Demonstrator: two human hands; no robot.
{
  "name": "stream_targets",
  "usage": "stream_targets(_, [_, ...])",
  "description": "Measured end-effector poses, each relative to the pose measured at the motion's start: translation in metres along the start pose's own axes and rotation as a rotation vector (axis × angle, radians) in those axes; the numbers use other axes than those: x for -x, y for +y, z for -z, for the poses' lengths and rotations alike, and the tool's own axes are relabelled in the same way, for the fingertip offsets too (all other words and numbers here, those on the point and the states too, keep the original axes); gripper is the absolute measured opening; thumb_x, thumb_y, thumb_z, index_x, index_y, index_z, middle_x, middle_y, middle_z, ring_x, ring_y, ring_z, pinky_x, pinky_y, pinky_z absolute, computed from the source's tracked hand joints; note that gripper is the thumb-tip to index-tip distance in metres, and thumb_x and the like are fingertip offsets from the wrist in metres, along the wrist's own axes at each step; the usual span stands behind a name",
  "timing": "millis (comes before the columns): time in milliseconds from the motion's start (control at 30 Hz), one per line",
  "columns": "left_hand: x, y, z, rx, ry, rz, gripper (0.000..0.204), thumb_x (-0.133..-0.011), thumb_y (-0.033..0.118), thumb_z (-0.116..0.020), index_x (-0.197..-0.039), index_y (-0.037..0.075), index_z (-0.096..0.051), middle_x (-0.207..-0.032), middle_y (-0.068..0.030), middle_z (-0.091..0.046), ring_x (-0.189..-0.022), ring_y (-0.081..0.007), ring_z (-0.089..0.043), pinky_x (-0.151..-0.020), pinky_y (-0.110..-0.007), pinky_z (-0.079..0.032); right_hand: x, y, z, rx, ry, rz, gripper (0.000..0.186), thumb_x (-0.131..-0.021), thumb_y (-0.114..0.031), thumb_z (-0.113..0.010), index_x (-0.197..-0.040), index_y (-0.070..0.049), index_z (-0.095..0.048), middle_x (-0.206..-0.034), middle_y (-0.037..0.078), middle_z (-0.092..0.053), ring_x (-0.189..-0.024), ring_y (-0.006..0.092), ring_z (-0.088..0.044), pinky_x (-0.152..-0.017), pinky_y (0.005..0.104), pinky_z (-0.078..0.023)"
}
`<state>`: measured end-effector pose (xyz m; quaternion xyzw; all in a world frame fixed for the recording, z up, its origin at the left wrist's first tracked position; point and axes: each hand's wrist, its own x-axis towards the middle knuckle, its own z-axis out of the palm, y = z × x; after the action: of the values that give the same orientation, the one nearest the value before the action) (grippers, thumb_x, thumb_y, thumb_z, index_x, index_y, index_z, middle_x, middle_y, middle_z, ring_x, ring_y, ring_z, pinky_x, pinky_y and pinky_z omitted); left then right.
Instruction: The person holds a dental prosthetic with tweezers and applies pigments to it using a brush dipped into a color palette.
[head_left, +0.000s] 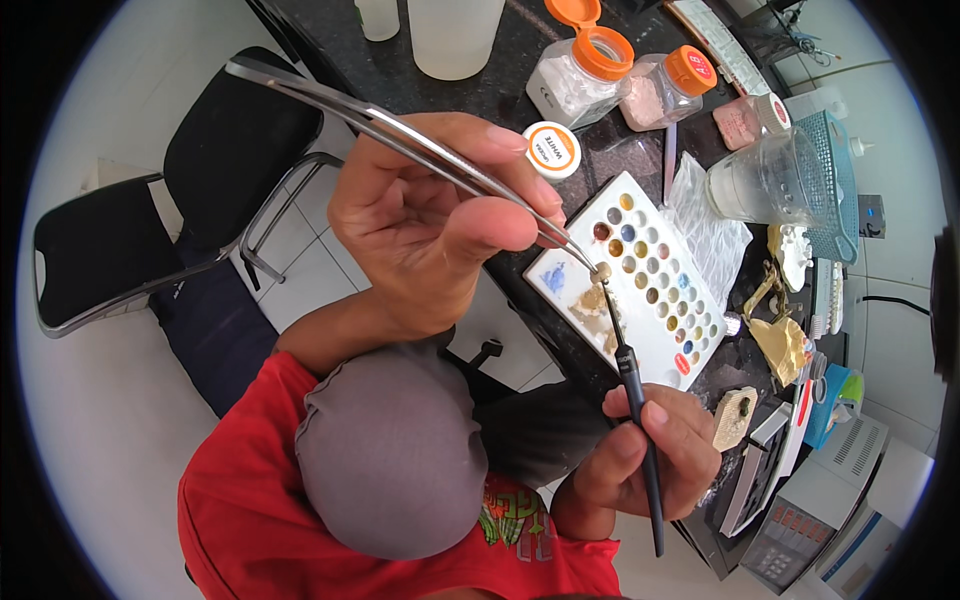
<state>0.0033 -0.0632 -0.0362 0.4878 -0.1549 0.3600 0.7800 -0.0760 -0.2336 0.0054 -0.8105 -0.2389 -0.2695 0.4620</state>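
My left hand (430, 215) is closed on long metal tweezers (335, 104). Between their tips sits a small beige piece shaped like a tooth crown (601, 272). In my right hand (675, 432) is a fine brush with a black handle (632, 385), pinched between thumb and fingers. Its thin tip meets the crown, or comes very close to it. Below both tools lies a white paint palette (622, 190) with rows of coloured wells. Blue and brownish smears mark its near left part.
Orange-lidded powder jars (575, 80), a small white-lidded jar (552, 150) and a clear cup (745, 180) stand beyond the palette. A blue basket (830, 190) is behind the cup. At right are a beige honeycomb block (735, 415) and a boxy device (810, 520); a black chair (225, 150) stands left.
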Motion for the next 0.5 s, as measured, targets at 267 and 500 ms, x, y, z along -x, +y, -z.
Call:
stream_targets(267, [-0.004,-0.006,-0.017,0.035,-0.009,0.049,0.043,-0.079,0.034,-0.066,-0.104,0.003,-0.050,-0.075,-0.0101,-0.058,-0.060,-0.0173,-0.057,-0.049,-0.028,-0.051,-0.001,0.004,0.016,-0.200,0.043,-0.011,0.026,-0.070,-0.002,-0.069,-0.093,-0.001,-0.058,-0.074,0.012,-0.061,-0.062,0.0223,-0.063,-0.053,0.0287,-0.052])
stream_targets(500, [-0.005,-0.014,0.016,0.089,0.141,0.039,0.034,-0.085,0.023,-0.062,-0.104,-0.001,-0.050,-0.085,-0.0112,-0.055,-0.075,-0.0188,-0.056,-0.062,-0.025,-0.054,0.034,-0.012,0.096,-0.165,0.118,-0.204,0.037,-0.068,0.008,-0.065,-0.103,-0.005,-0.063,-0.082,0.010,-0.061,-0.060,0.0131,-0.058,-0.049,0.0221,-0.046])
